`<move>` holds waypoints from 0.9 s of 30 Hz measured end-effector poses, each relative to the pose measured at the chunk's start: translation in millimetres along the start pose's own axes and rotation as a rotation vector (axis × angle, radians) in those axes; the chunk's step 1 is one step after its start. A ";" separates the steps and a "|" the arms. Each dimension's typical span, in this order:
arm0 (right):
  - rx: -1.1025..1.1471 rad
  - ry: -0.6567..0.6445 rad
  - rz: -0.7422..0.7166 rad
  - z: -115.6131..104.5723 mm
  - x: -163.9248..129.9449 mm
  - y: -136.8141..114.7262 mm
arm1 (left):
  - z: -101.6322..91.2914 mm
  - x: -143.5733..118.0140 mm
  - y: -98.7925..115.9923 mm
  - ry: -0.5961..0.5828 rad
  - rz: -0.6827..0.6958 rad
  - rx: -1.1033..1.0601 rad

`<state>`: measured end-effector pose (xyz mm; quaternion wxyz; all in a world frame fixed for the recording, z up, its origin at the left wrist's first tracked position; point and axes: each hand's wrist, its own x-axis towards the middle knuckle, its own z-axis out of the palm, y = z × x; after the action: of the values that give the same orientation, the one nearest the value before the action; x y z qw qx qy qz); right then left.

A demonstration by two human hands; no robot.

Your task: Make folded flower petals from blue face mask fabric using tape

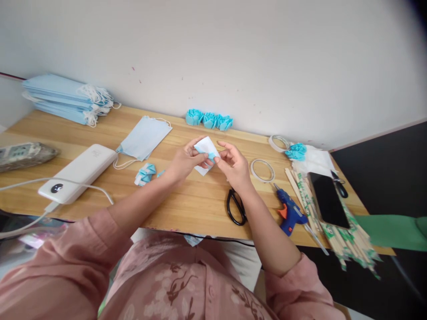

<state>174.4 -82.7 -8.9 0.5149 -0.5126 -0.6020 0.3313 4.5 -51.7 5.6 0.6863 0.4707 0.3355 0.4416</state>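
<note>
We've got the mask piece (206, 153) up off the table (187, 209), pinched between both hands. Left hand (185, 161) clamps its left edge with thumb and fingers closed on it; right hand (233, 165) nips the blue fold at the lower right corner, other fingers loose. It looks like a pleat being pressed, though the fold itself is too small to read. We'd keep the pinch tight and crease evenly. Scissors (236, 208) lie just below the right wrist.
</note>
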 end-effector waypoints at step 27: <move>0.183 -0.072 0.094 2.3 1.5 3.4 | -0.7 0.1 1.2 0.001 0.081 0.252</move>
<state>173.3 -80.1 -12.2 0.5216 -0.4788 -0.5625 0.4270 3.6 -51.2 6.5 0.6029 0.5662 0.3696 0.4235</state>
